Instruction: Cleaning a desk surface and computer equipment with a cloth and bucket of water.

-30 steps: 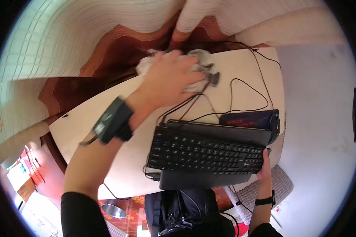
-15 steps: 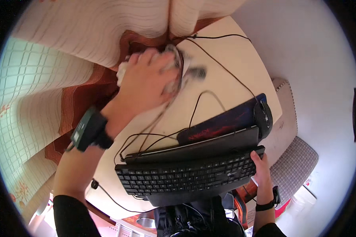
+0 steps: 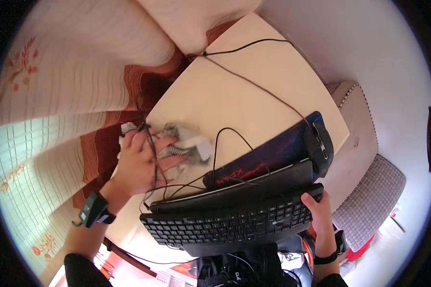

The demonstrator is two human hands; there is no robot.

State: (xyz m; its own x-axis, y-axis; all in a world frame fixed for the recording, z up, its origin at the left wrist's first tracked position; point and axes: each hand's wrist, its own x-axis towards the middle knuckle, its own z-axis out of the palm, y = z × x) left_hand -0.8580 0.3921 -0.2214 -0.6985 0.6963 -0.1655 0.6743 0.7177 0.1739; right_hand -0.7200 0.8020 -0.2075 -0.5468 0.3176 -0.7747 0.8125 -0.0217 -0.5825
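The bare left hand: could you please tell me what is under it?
Under the bare left hand is a crumpled white-and-grey striped cloth, sticking out past it over the cream tabletop. Whatever lies directly beneath the palm is covered and cannot be seen.

We see a line of red capital letters (image 3: 229, 177) near the left end of the dark blue mouse pad (image 3: 277, 146). On the black keyboard (image 3: 225, 227) we make out small pale key legends (image 3: 191, 232) and what may be a whitish logo (image 3: 275, 223), too small for us to read.

Bare hands (image 3: 133, 166), black sleeves (image 3: 84, 271), boxy black left-wrist device (image 3: 94, 209), black right wristband (image 3: 326, 259)
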